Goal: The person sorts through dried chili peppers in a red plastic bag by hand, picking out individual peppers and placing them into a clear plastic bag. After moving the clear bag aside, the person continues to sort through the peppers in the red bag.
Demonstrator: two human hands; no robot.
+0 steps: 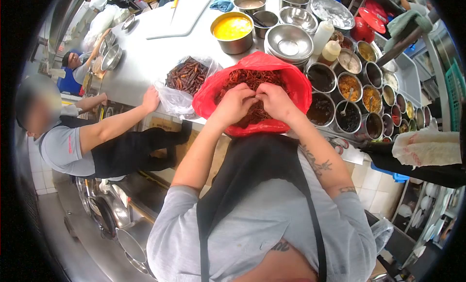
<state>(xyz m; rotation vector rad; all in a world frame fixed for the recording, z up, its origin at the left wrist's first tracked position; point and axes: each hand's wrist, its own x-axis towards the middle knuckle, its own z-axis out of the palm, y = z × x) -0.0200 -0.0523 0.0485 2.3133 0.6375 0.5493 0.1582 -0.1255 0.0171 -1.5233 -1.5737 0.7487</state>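
A red plastic bag (302, 95) stands open in front of me, full of dried red chillies (250, 78). Over these chillies my left hand (237, 105) and my right hand (274, 101) meet, fingertips pinched close together. Whatever is between the fingers is too small or hidden to make out. Just left of the red bag, a clear plastic bag (175, 105) holds darker dried chillies (188, 75). A co-worker's hand (151, 98) rests at the side of that clear bag.
Steel pots of sauces and condiments (320, 77) crowd the right side, with squeeze bottles (330, 51) and stacked steel bowls (290, 41) behind. A pot of yellow liquid (233, 27) and a white cutting board (180, 16) with a knife stand further back. A co-worker (68, 146) stands close on my left.
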